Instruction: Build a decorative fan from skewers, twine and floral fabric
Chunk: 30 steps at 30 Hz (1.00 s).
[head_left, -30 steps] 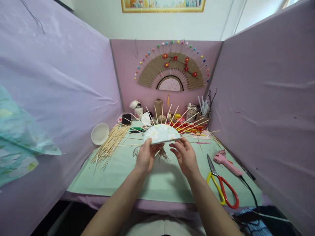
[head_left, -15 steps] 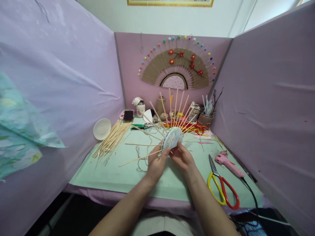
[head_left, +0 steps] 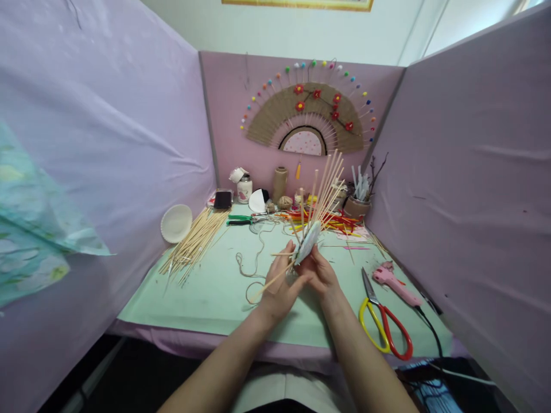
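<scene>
Hands w/ stick fan tilted btwn them, above green tbl.

White bowl, pale jar, gold-framed picture above.

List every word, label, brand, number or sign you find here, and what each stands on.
No text can be read.
White jar: red marking, too small to make out.
Pink glue gun: no legible lettering.
Pale half-disc: no lettering visible.
</scene>
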{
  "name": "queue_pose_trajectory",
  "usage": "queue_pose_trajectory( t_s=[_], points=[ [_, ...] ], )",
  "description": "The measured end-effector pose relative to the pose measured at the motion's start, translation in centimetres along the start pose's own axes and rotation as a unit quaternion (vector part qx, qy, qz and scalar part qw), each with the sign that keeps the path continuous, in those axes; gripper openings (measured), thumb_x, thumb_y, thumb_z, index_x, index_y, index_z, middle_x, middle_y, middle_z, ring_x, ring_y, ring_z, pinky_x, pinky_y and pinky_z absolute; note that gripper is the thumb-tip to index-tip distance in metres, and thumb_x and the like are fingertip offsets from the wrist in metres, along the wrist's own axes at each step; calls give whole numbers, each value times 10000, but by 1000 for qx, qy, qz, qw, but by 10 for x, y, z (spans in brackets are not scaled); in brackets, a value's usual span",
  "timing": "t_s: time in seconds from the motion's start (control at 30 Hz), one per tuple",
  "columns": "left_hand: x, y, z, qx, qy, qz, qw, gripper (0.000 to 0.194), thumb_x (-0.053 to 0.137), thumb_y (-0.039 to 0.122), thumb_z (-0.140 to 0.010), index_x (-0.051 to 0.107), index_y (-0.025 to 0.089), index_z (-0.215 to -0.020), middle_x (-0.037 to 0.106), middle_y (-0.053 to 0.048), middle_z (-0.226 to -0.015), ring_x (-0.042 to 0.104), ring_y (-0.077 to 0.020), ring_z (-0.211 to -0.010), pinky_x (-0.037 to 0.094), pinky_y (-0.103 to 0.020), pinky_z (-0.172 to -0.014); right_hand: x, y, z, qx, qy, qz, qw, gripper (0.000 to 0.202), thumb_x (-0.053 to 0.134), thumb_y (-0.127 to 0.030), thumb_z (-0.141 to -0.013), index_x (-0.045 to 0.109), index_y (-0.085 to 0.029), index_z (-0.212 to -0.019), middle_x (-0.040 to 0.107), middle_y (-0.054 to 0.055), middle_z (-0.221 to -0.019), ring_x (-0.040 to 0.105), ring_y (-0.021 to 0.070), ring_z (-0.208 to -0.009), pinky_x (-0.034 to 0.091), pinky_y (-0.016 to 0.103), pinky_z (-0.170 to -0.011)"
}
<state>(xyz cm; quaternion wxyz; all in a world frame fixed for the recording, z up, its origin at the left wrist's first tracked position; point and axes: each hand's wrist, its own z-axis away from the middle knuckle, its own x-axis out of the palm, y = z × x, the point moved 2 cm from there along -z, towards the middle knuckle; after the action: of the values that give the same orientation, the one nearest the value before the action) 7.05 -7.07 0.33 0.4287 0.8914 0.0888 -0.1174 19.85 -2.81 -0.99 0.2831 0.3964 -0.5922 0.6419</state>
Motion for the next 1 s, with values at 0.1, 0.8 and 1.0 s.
queue_pose_trajectory(
  t_s=[0.1, 0.8, 1.0],
  points=[
    [3, -9, 7, 4, -13, -33, 999, 641, 633, 347, -864, 399, 196, -1442, 491, -143, -1452, 440, -266, -1372, 371, -457, -1142, -1, 0, 0, 2, -2, 0, 1000, 150, 755, -354, -799, 711, -266, -912, 775, -52, -915, 712, 124, -848, 575, 245, -790],
    [-100, 32, -26, -98, -218, 230, 943, 297, 630, 444, -868, 700, 162, -927, 735, -84, -845, 697, -186, -771, 556, -293, -730, 8, -4, -4, 16, 4, -39, 999, 129, 704, -287, -855, 686, -281, -983, 769, -57, -887, 705, 111, -834, 569, 255, -785],
    [-56, 1, -52, -34, -118, 43, 991, 644, 772, 364, -729, 552, 205, -1313, 599, -108, -1340, 547, -264, -1255, 425, -424, -1078, 27, 11, -6, 22, -37, -21, 999, 201, 713, -355, -843, 689, -247, -1010, 767, -21, -949, 694, 129, -908, 552, 255, -851]
  ],
)
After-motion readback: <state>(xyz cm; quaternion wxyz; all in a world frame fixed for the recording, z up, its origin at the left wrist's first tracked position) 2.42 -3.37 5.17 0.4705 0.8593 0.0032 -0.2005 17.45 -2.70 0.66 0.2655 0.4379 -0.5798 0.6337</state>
